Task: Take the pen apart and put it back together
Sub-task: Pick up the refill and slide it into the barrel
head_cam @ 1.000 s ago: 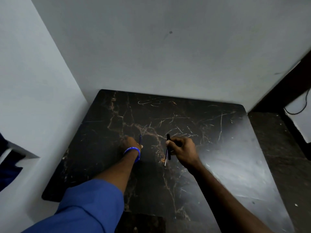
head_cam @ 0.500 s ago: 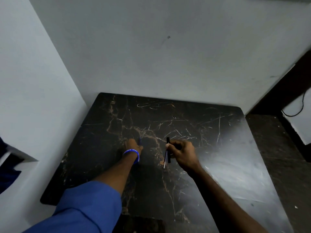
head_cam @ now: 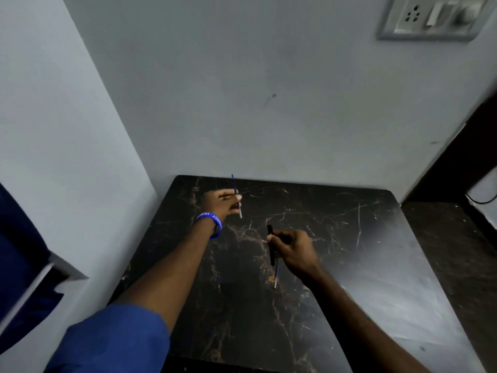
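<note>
Left hand (head_cam: 221,202) lifted, pinching refill (head_cam: 236,196); right hand (head_cam: 294,251) clamps barrel (head_cam: 271,244) over table (head_cam: 376,238).

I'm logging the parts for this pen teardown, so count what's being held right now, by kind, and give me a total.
Thin blue refill, held in the left hand: 1
Black pen barrel, held in the right hand: 1
Slim silvery piece sticking out below the barrel, too small to identify: 1
Total: 3
</note>
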